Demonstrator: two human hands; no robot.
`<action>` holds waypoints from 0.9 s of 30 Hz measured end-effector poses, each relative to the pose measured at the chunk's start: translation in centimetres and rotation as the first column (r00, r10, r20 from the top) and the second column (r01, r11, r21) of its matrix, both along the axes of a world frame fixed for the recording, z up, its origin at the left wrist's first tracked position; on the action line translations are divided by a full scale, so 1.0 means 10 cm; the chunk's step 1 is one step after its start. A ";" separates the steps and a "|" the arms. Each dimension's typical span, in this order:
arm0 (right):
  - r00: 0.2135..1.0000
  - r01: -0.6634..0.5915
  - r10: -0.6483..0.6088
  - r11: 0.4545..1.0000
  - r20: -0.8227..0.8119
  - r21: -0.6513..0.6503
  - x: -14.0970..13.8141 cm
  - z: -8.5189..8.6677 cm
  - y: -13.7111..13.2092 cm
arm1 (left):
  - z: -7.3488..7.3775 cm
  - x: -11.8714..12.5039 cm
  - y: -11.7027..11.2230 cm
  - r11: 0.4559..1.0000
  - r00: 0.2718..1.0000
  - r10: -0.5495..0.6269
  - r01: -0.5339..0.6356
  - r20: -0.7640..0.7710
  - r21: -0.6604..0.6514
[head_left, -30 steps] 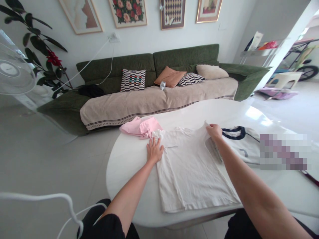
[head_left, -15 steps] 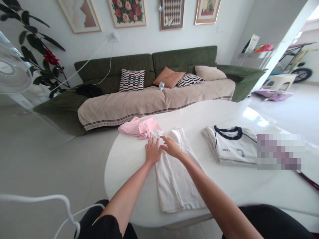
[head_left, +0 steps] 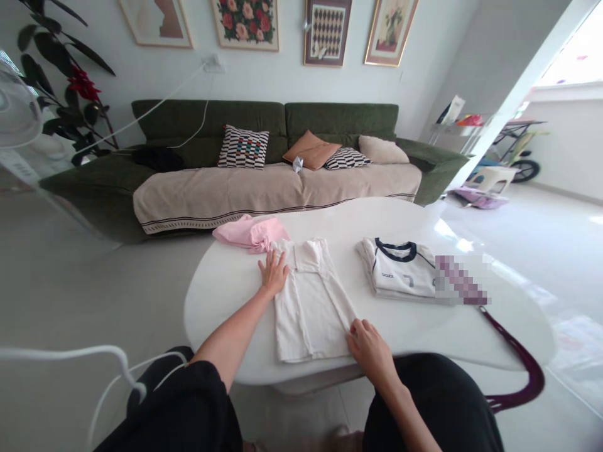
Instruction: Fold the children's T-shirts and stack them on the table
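A white T-shirt (head_left: 308, 301) lies folded lengthwise into a narrow strip on the white oval table (head_left: 226, 295). My left hand (head_left: 273, 274) rests flat and open on the shirt's upper left corner, fingers spread. At the shirt's lower right corner, near the table's front edge, my right hand (head_left: 370, 348) has its fingers curled onto the hem. Just beyond my left hand lies a crumpled pink garment (head_left: 249, 231).
A folded white shirt with a navy collar (head_left: 400, 273) lies to the right on the table, beside a blurred patch. A dark red chair frame (head_left: 518, 370) stands at the right. A green sofa (head_left: 264, 163) is behind the table, a white fan (head_left: 14, 113) at the left.
The shirt's right side has been folded over to the left, making a narrow strip. My right hand then slid from the top down to the lower right hem. My left hand stayed put.
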State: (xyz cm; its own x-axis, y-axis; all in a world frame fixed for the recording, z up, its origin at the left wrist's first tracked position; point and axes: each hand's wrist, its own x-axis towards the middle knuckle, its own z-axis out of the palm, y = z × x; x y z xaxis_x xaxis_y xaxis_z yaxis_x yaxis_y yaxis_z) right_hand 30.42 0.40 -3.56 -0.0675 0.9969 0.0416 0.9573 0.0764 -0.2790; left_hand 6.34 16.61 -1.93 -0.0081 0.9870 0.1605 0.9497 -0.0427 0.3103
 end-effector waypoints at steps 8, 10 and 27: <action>1.000 0.019 -0.019 1.000 0.020 -0.001 0.00 0.11 0.09 | -0.01 0.38 -1.45 0.946 0.940 -0.323 0.321 0.112 0.035; 0.999 0.019 -0.020 1.000 -0.035 -0.021 -0.06 0.19 0.09 | -0.14 0.35 -1.81 0.913 0.910 -0.403 0.406 0.095 -0.020; 0.981 -0.190 0.188 0.981 -0.050 -0.033 -0.89 0.61 1.39 | -0.42 0.26 -2.12 0.913 0.910 -0.402 0.407 -0.102 0.034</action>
State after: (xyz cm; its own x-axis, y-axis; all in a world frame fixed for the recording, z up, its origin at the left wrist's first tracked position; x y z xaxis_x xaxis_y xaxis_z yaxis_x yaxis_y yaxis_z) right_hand 21.56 14.35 2.56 -0.2537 0.9672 0.0123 0.9123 0.2435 -0.3292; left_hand 8.95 -4.57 -6.18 0.4072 0.8926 0.1937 0.8715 -0.4432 0.2099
